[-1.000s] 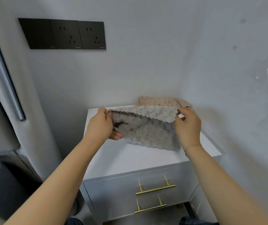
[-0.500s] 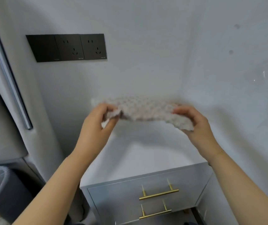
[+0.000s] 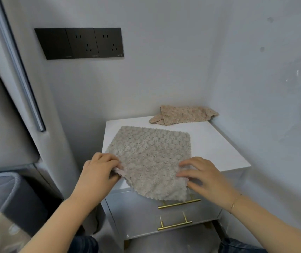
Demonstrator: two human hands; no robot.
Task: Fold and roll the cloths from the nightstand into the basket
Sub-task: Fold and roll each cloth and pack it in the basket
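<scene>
A grey bobbled cloth point(image 3: 149, 157) lies spread flat on the white nightstand point(image 3: 217, 143), its near edge hanging over the front. My left hand point(image 3: 98, 172) pinches the cloth's near left corner. My right hand point(image 3: 202, 174) holds the near right edge, fingers on top and thumb under it. A second, beige cloth point(image 3: 182, 115) lies crumpled at the back of the nightstand against the wall. A dark grey fabric basket point(image 3: 9, 194) stands on the floor at the lower left, only partly in view.
The nightstand sits in a corner, with walls behind and to the right. Two drawers with gold handles point(image 3: 178, 204) face me. Black wall sockets point(image 3: 80, 42) hang above on the left. A grey padded panel point(image 3: 9, 106) stands left of the nightstand.
The grey cloth was held up in the air between both hands; now it lies spread flat on the nightstand, with both hands lowered to its near corners.
</scene>
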